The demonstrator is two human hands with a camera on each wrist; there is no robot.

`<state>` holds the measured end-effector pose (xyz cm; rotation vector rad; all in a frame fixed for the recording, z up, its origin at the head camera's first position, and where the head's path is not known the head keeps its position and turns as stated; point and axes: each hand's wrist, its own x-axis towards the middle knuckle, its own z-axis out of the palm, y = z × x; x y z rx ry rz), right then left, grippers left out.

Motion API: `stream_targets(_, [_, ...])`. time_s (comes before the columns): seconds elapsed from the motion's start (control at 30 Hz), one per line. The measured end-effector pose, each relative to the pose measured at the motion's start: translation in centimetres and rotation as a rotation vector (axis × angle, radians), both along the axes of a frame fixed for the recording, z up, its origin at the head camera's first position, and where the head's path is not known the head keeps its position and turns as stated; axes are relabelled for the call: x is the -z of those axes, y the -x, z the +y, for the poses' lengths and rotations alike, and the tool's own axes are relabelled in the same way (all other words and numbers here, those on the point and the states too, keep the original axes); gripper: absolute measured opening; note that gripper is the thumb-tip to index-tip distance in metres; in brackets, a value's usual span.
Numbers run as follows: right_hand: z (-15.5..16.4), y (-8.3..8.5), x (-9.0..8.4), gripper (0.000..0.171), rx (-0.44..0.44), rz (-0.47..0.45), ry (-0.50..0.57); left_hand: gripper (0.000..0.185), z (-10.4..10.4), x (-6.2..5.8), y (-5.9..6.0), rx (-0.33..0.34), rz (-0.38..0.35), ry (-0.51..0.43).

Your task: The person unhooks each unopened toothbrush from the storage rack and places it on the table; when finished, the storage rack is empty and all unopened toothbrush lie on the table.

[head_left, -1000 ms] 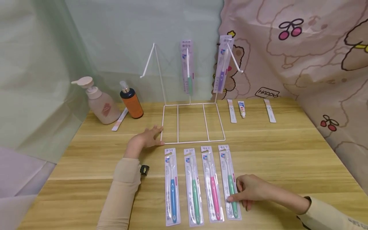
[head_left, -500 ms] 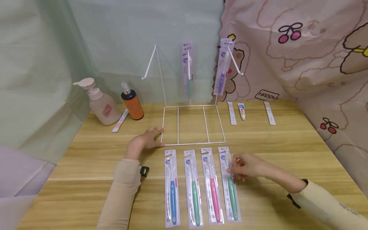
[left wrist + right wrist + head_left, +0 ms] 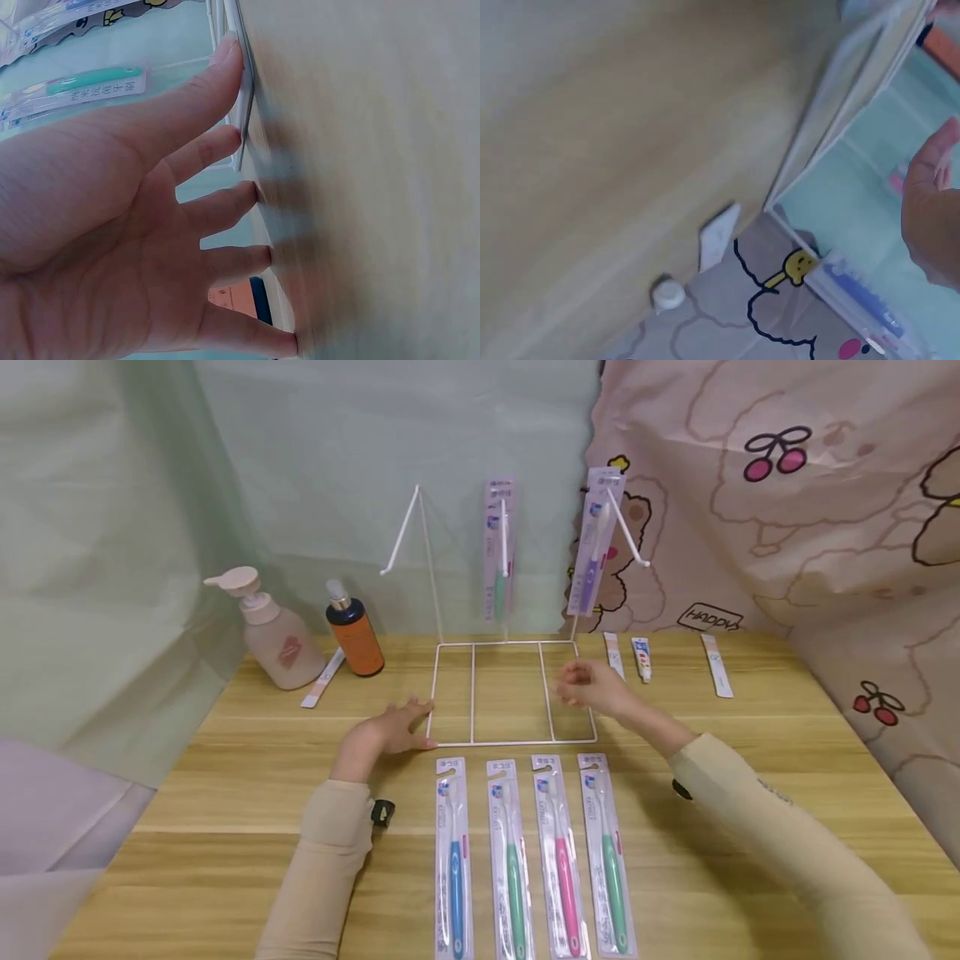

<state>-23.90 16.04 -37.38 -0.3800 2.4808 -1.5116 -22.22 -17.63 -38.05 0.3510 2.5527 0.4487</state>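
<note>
Since half a second ago, the right hand (image 3: 592, 689) has moved off to the far side, from beside the rightmost green toothbrush (image 3: 609, 852) to above the right part of the wire rack (image 3: 510, 744). Nearest lies the row of packed toothbrushes on the table (image 3: 225, 827): blue (image 3: 454, 860) at left, then middle green (image 3: 512, 864), pink (image 3: 561, 860) and the rightmost green, all apart from the fingers and on the near side of them. Beyond the row, the left hand (image 3: 386, 732) is ungripped, fingers spread, thumb touching the rack's near left corner. Loosely bent, the right fingers show nothing in their grasp, though blur hides detail.

Farther off, one pack hangs on the middle hook (image 3: 492, 556) and one on the right (image 3: 587, 556), both beyond the right fingers; the left hook (image 3: 400, 531) carries nothing visible.

My judgement is that the step in hand is an unloaded reach toward the rack while the left hand steadies it. A next move would call for lifting the right fingers and lining them up with a hook or hanging pack; which one, I cannot tell.
</note>
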Motion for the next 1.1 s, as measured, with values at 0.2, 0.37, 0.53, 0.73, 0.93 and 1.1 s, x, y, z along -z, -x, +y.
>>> stream_targets(0.2, [-2.1, 4.4, -2.1, 0.040, 0.046, 0.056, 0.020, 0.076, -0.1, 0.0, -0.2, -0.010, -0.012, -0.008])
stream_targets(0.37, [-3.9, 7.1, -3.8, 0.043, 0.130, 0.103, 0.052, 0.077, -0.2, 0.0, 0.1, -0.007, -0.008, -0.011])
stream_targets(0.53, [-5.1, 8.5, -5.0, 0.054, 0.217, 0.084, 0.136, 0.077, -0.2, 0.0, 0.1, -0.014, -0.013, -0.007])
stream_targets(0.73, [-6.0, 9.4, -6.1, 0.061, 0.244, 0.062, 0.147, 0.076, 0.0, 0.0, 0.2, -0.012, -0.013, 0.008])
stream_targets(0.93, [-6.9, 9.9, -6.6, 0.055, 0.265, 0.079, 0.144, 0.076, 0.0, -0.3, 0.2, -0.009, -0.008, 0.017])
stream_targets(1.1, [-7.7, 9.9, -6.7, 0.049, 0.259, 0.073, 0.119, 0.076, -0.1, -0.4, 0.0, -0.013, -0.008, 0.022])
